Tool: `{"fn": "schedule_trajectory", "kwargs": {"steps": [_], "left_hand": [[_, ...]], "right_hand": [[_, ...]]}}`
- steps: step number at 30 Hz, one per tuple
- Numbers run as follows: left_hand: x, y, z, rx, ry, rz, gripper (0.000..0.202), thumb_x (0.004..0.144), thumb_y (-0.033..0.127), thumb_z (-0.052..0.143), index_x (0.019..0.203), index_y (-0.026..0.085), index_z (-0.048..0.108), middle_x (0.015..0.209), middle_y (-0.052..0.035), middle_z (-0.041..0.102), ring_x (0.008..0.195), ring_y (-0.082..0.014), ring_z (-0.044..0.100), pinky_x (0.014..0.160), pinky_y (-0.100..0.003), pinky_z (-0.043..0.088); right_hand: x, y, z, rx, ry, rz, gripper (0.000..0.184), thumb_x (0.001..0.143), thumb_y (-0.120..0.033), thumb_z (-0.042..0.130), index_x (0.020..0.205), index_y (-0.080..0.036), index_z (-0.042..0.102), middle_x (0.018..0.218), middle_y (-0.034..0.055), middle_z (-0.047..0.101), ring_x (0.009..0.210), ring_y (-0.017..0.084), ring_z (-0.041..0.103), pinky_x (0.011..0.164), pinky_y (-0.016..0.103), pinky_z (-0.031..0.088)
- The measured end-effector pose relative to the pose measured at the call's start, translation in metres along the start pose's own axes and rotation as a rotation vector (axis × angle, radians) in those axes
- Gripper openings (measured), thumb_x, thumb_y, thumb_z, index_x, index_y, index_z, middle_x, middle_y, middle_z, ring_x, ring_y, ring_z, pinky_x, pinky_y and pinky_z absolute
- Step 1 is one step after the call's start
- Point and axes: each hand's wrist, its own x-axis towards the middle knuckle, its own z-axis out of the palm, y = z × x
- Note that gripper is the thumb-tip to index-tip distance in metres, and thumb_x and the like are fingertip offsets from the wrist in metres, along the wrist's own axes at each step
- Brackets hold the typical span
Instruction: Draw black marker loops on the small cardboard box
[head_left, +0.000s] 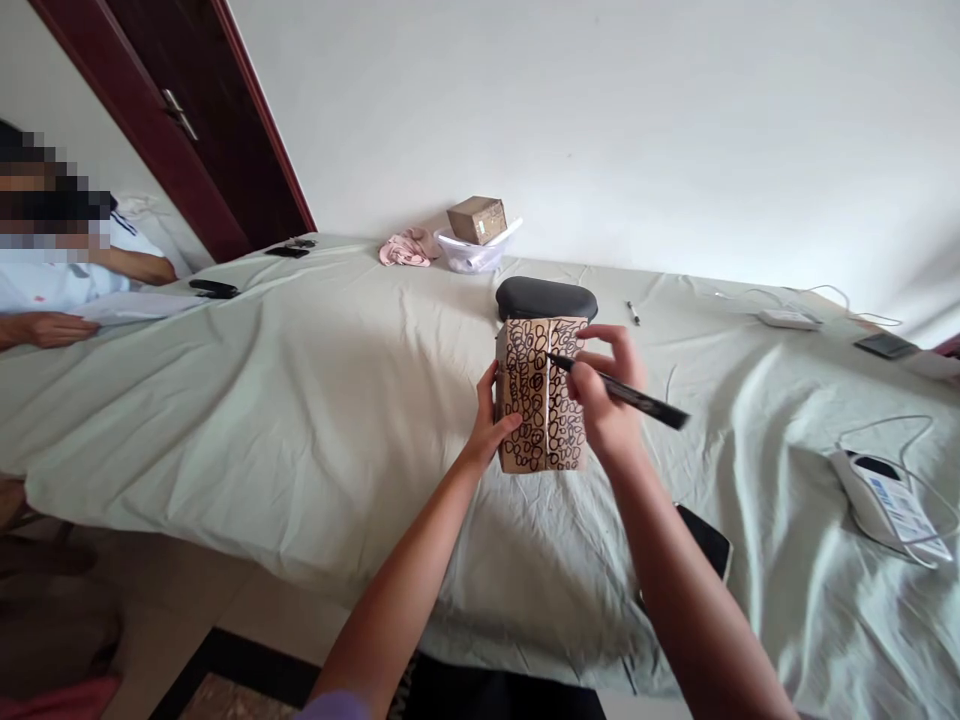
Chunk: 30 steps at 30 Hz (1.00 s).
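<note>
A small brown cardboard box (529,400), its top face covered with hand-drawn black loops, is in front of me on the cloth. My left hand (495,412) grips the box by its left side, the thumb lying on the top face. Between the fingers of my right hand (611,395) is a black marker pen (649,402), its tip at the upper middle of the box, beside the pale seam. Just behind the box lies a black hard case (546,299), partly hidden by it.
A plastic basket (461,258) with another box (478,220) stands by the wall, beside a pink cloth (409,247). A pen (634,313), a white corded device (892,505) and a dark phone-like object (705,540) lie right. A person (67,270) holding paper sits left.
</note>
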Motion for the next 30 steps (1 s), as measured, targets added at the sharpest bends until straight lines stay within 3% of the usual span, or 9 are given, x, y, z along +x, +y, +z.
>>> {"fn": "schedule_trajectory", "kwargs": {"steps": [2, 5, 11, 20, 23, 27, 30], "left_hand": [[0.001, -0.002, -0.002, 0.057, 0.019, 0.028, 0.105, 0.075, 0.062, 0.083, 0.161, 0.033, 0.029, 0.173, -0.0090, 0.023, 0.162, -0.0360, 0.022, 0.132, -0.051, 0.024], [0.003, -0.005, -0.006, 0.153, 0.071, 0.045, 0.102, 0.073, 0.065, 0.082, 0.159, 0.032, 0.036, 0.169, -0.0093, 0.031, 0.161, -0.0390, 0.022, 0.131, -0.053, 0.027], [0.006, -0.012, -0.008, 0.188, 0.108, 0.063, 0.099, 0.072, 0.064, 0.083, 0.157, 0.034, 0.041, 0.163, -0.0085, 0.040, 0.158, -0.0405, 0.027, 0.129, -0.055, 0.031], [0.006, -0.015, -0.012, 0.211, 0.082, 0.069, 0.098, 0.076, 0.066, 0.081, 0.159, 0.036, 0.037, 0.166, -0.0075, 0.033, 0.160, -0.0394, 0.022, 0.131, -0.057, 0.025], [0.006, -0.016, -0.013, 0.231, 0.080, 0.088, 0.098, 0.077, 0.067, 0.079, 0.159, 0.036, 0.037, 0.166, -0.0075, 0.032, 0.160, -0.0389, 0.022, 0.132, -0.057, 0.021], [0.006, -0.015, -0.013, 0.252, 0.082, 0.090, 0.098, 0.076, 0.068, 0.078, 0.159, 0.036, 0.037, 0.163, -0.0087, 0.035, 0.159, -0.0396, 0.023, 0.132, -0.059, 0.021], [0.004, -0.013, -0.011, 0.233, 0.086, 0.071, 0.098, 0.075, 0.068, 0.079, 0.158, 0.035, 0.038, 0.162, -0.0090, 0.036, 0.158, -0.0393, 0.024, 0.131, -0.058, 0.023]], "right_hand": [[0.010, 0.015, 0.023, -0.128, 0.093, -0.137, 0.005, 0.087, -0.024, 0.057, 0.084, -0.024, 0.060, 0.063, -0.0036, 0.054, 0.058, 0.015, 0.048, 0.060, 0.032, 0.039], [0.019, 0.041, 0.033, -0.218, 0.219, -0.204, 0.014, 0.082, -0.022, 0.052, 0.070, -0.023, 0.059, 0.066, -0.0005, 0.059, 0.067, 0.019, 0.052, 0.071, 0.037, 0.043], [0.022, 0.048, 0.028, -0.105, 0.127, -0.143, 0.014, 0.079, -0.020, 0.052, 0.066, -0.022, 0.051, 0.063, -0.0022, 0.053, 0.061, 0.017, 0.046, 0.069, 0.035, 0.041], [0.024, 0.049, 0.030, -0.123, 0.104, -0.122, 0.022, 0.081, -0.021, 0.051, 0.061, -0.022, 0.041, 0.058, -0.0031, 0.044, 0.060, 0.015, 0.039, 0.067, 0.034, 0.037], [0.025, 0.051, 0.029, -0.108, 0.156, -0.118, 0.021, 0.082, -0.020, 0.051, 0.063, -0.022, 0.042, 0.059, -0.0031, 0.044, 0.059, 0.015, 0.039, 0.062, 0.033, 0.035], [0.024, 0.048, 0.032, -0.112, 0.116, -0.140, 0.020, 0.082, -0.020, 0.052, 0.064, -0.022, 0.045, 0.060, -0.0037, 0.047, 0.058, 0.014, 0.041, 0.062, 0.031, 0.037], [0.022, 0.040, 0.026, -0.065, 0.152, -0.101, 0.014, 0.086, -0.023, 0.057, 0.072, -0.022, 0.054, 0.062, -0.0041, 0.053, 0.057, 0.013, 0.048, 0.060, 0.029, 0.040]]}}
